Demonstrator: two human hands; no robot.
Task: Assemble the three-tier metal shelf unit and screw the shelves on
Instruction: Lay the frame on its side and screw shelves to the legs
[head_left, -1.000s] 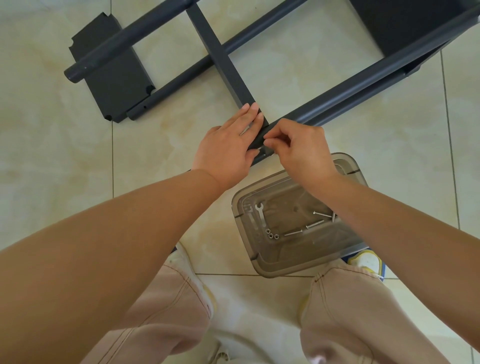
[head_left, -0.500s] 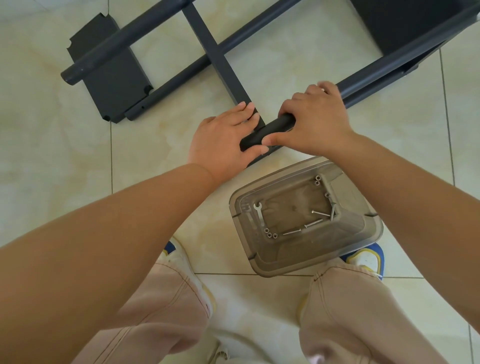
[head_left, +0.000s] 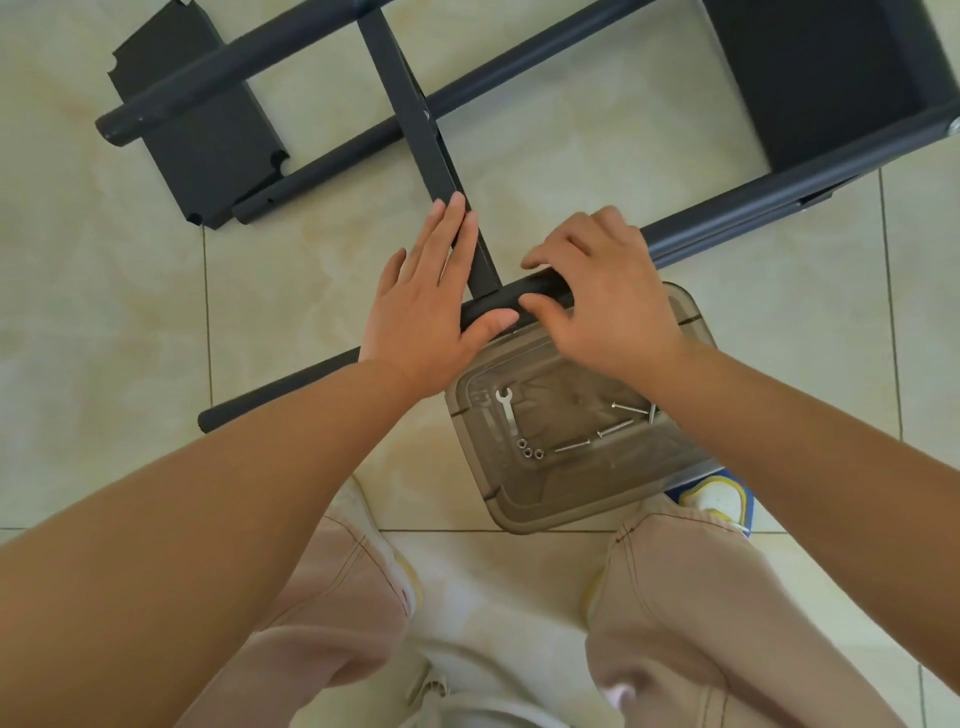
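Item: near tube of the dark metal shelf frame, lying on the tiled floor and running under both my hands towards the far shelf.
Cross piece: flat shelf panel, on edge, meeting the tube between my hands.
Handling: I judge it rigid and moderately heavy; the painted round tube looks smooth and likely to roll or slip, so grip close to the joint.
Left hand: fingers straight along the panel, thumb pressed on the tube.
Right hand: curled over the tube, clamped just beside the joint.
Hardware: clear tray near my knees, holding spanner, nuts and bolts.
Change: since half a second ago my right hand has slid down the tube towards me; the tube's near end now shows at lower left.
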